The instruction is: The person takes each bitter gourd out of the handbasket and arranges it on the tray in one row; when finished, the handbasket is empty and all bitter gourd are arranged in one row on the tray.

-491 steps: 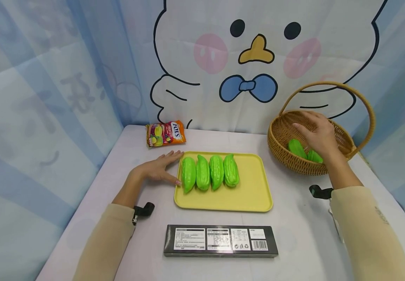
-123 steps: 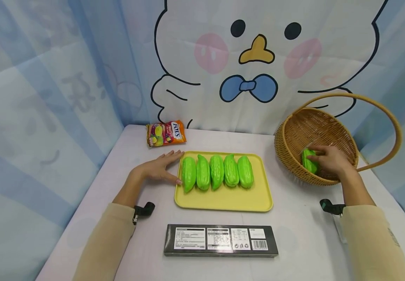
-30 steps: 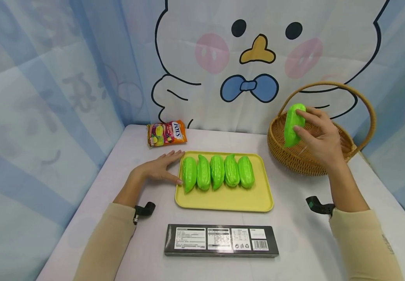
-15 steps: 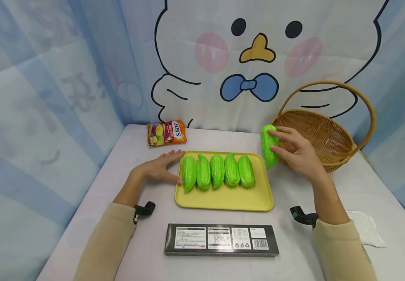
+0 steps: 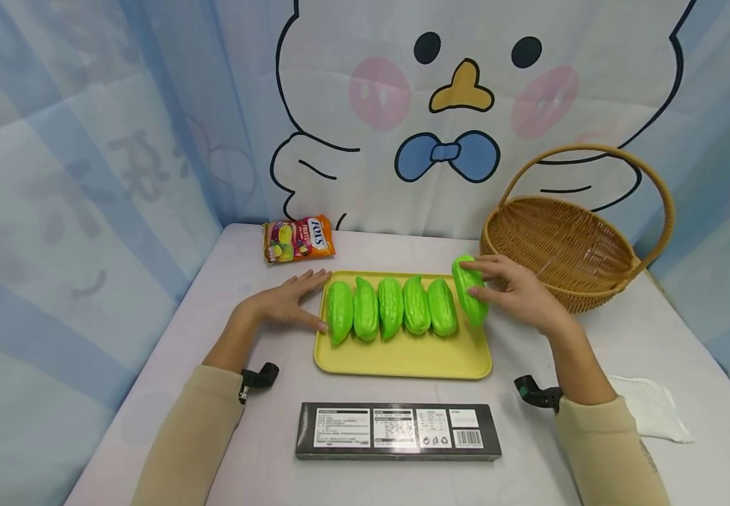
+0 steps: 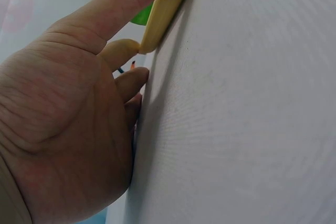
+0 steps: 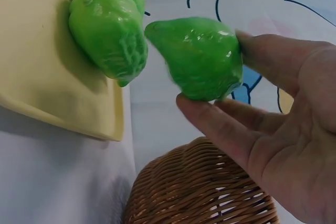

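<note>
My right hand (image 5: 516, 289) pinches a bright green bitter melon (image 5: 469, 292), glossy like plastic, between thumb and fingers. It hangs above the right end of a yellow tray (image 5: 396, 359). In the right wrist view the held bitter melon (image 7: 197, 59) is raised off the tray, its narrow tip toward the others. Several more bitter melons (image 5: 392, 309) lie side by side in a row on the tray. My left hand (image 5: 279, 303) rests at the tray's left edge with fingers spread; the left wrist view shows the thumb reaching the tray's rim (image 6: 167, 11).
A wicker basket (image 5: 567, 242) with a tall handle leans open behind my right hand. An orange candy bag (image 5: 299, 239) lies at the back left. A black flat box (image 5: 398, 432) is in front of the tray, and a white cloth (image 5: 649, 407) beside my right sleeve.
One more bitter melon joined the row on the tray since the oldest frame. My right hand then lifted another from the basket and carried it left to the tray. My left hand stayed put.
</note>
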Demonstrator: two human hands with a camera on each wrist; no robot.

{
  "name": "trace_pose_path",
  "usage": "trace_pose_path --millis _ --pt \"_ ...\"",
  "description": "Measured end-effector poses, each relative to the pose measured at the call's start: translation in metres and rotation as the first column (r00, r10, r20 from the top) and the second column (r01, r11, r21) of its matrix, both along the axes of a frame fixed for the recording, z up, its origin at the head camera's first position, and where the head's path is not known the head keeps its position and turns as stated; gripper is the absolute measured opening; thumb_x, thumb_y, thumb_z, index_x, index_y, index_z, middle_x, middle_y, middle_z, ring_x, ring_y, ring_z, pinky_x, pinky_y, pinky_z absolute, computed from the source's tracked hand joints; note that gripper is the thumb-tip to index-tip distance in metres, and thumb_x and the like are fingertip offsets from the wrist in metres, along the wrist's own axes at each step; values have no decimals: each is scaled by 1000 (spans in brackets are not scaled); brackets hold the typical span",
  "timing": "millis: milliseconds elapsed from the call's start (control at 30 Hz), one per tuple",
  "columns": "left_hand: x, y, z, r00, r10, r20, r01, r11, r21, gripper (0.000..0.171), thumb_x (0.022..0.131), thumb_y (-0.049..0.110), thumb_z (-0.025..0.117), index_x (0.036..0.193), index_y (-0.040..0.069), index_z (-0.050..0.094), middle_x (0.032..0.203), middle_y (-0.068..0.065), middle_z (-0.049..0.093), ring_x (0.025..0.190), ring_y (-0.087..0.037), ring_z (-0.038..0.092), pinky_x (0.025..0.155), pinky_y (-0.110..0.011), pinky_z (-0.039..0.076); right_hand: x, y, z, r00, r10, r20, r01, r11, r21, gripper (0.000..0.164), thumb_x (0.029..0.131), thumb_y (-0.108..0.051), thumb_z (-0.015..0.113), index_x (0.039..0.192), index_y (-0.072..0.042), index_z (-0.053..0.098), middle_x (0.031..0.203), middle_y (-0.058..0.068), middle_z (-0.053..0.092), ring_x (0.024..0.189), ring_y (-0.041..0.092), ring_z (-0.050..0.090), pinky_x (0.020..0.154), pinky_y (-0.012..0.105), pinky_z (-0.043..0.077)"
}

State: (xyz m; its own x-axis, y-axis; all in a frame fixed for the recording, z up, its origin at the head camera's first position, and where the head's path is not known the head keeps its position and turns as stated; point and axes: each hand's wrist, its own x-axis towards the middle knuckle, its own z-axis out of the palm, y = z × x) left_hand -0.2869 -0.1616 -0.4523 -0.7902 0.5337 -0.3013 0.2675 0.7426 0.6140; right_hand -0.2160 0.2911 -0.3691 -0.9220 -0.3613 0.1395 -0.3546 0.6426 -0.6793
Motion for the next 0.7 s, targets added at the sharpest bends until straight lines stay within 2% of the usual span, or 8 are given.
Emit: trace_pose_path --millis 133,367,500,700 --pt "-1 1 0 1000 -6 -1 6 1000 -6 123 74 69 83 168 34 12 177 2 2 164 -33 -7 130 -63 -3 0 2 -3 999 -23 37 21 999 39 48 102 -26 70 148 -17 60 150 13 54 128 36 57 96 45 50" --pt "-1 0 0 1000 -3 8 3 1000 2 124 73 69 84 169 33 13 177 1 2 164 -32 -7 130 -62 -4 -1 0 -9 993 -38 112 29 997 78 48 102 -26 68 148 -14 59 154 20 49 133 46 54 102 61 52" --pt "-1 0 0 1000 -2 12 2 1000 4 124 74 68 84 169 33 13 177 1 2 164 -32 -8 130 -62 -4 -4 -2 -16 988 -51 144 33 992 120 49 103 -26 67 149 -14 58 154 23 49 134 49 53 103 64 52" --pt "0 0 2 1000 0 8 0 1000 0 124 74 68 84 169 33 13 177 1 2 164 -33 -7 130 -64 -3 -6 -3 -20 988 -56 146 35 988 148 49 103 -23 67 149 -12 58 153 24 50 132 51 56 102 64 53"
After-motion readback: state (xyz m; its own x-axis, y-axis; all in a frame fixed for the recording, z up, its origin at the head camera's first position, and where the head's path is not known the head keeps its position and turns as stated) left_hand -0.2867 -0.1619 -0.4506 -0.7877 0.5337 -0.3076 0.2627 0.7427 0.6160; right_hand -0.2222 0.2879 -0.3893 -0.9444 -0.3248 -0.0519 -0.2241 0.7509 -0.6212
